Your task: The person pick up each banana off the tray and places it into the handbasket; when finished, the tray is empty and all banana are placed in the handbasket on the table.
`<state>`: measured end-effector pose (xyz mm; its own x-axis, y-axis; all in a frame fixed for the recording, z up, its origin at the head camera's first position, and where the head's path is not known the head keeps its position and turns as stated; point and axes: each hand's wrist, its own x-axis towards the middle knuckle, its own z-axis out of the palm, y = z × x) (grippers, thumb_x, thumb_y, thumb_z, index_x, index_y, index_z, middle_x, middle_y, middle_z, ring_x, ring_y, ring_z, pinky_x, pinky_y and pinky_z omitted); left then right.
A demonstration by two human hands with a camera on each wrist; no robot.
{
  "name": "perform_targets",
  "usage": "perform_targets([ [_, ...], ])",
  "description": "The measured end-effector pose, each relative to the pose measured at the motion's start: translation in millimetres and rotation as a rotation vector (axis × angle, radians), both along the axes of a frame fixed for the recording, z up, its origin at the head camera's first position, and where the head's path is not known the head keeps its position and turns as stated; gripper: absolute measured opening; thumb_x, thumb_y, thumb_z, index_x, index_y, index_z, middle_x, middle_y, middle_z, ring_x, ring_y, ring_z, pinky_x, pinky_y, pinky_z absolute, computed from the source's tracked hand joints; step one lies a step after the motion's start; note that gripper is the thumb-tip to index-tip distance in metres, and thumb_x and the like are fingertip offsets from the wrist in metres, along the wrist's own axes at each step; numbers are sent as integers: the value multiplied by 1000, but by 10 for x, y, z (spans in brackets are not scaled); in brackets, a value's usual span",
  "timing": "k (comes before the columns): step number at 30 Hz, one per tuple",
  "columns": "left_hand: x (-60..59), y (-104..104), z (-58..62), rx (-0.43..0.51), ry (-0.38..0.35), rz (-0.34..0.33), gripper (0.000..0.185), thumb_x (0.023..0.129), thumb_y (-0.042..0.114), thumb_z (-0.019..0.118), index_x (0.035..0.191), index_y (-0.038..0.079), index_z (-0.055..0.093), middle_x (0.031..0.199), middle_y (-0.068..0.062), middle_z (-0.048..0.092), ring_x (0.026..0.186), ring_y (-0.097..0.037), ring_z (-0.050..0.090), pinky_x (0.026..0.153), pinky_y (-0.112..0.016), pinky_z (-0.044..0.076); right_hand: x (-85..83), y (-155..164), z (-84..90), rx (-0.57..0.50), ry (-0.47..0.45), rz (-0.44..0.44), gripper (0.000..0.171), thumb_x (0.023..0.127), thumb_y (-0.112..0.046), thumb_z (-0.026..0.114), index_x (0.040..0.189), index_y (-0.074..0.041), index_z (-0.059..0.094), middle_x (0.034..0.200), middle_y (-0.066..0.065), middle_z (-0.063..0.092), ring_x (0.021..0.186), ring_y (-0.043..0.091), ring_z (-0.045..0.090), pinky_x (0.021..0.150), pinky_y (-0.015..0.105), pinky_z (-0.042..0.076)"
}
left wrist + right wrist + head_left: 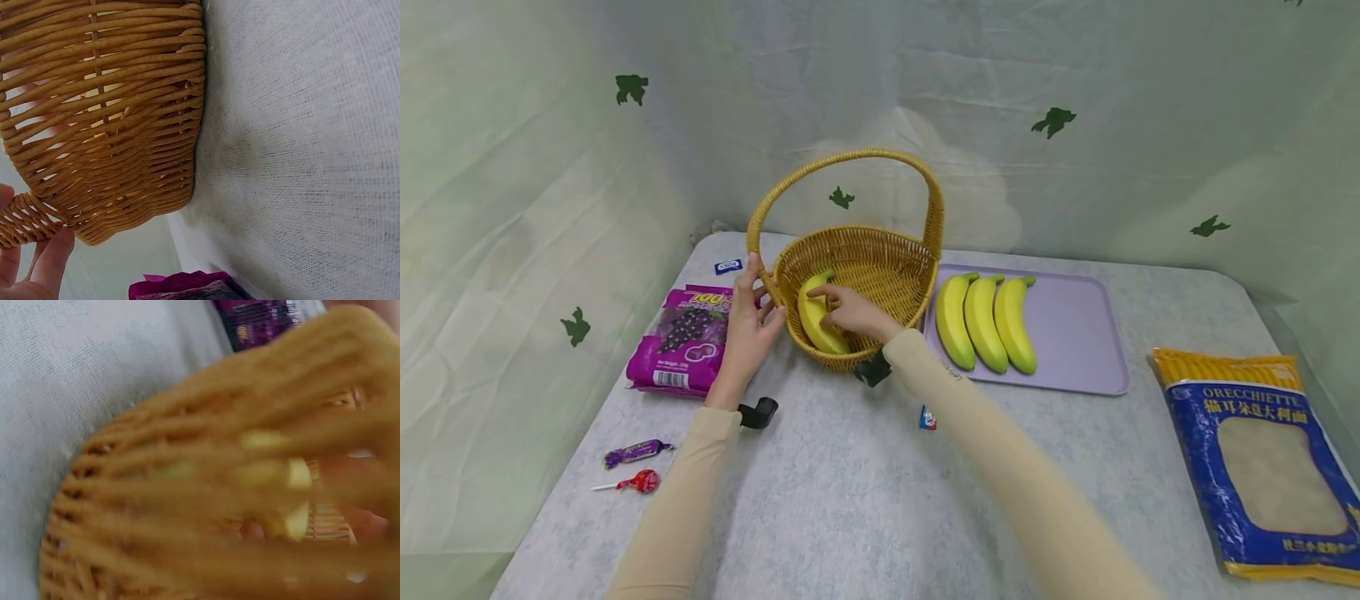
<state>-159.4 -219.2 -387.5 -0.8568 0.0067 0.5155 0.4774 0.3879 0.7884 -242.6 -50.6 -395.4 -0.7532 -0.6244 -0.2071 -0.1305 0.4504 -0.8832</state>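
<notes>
A woven wicker basket [857,237] with a tall arched handle stands at the back of the table. My left hand [748,321] grips the foot of the handle on its left side; the left wrist view shows fingers [53,259] on the weave there. Inside, against the left wall, lies a banana [814,312]. My right hand [859,315] reaches over the rim into the basket, index finger extended over the banana. Through the blurred weave in the right wrist view, a fingertip [253,531] shows beside the banana [299,487], while other fingers stand apart from it.
Right of the basket, a lilac tray [1075,333] carries three bananas [985,325]. A purple grape candy bag [681,342] lies at left, near a wrapped candy [636,452] and a red lollipop [643,481]. A blue orecchiette bag [1262,467] is at far right.
</notes>
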Motion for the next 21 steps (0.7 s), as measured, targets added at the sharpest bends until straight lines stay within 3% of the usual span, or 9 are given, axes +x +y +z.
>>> perform_targets([
  [7, 7, -7, -1, 17, -49, 3, 86, 89, -16, 50, 152, 31, 17, 144, -28, 20, 126, -49, 36, 103, -63, 32, -57, 267, 70, -267, -123, -6, 46, 93, -4, 58, 138, -3, 47, 137, 23, 44, 114, 32, 53, 94, 51, 47],
  [10, 7, -11, -7, 21, -49, 3, 85, 89, -15, 51, 152, 31, 17, 144, -28, 20, 126, -48, 36, 103, -62, 32, -71, 408, 111, -350, -142, -14, 44, 92, -5, 60, 134, -2, 49, 132, 24, 48, 112, 31, 55, 94, 52, 47],
  [17, -6, -18, -24, 7, -39, 10, 87, 89, -14, 52, 152, 35, 17, 144, -28, 21, 127, -48, 36, 102, -62, 32, -105, 829, 166, -378, -114, 5, 43, 93, -9, 61, 134, -5, 51, 129, 15, 52, 114, 37, 54, 94, 48, 48],
  [21, -99, -86, -152, 1, -35, 12, 87, 89, -15, 52, 152, 34, 15, 145, -26, 20, 126, -47, 37, 103, -61, 32, -118, 1133, 155, -357, -115, -20, 41, 92, -12, 62, 133, -9, 52, 130, 16, 53, 116, 38, 52, 95, 48, 47],
])
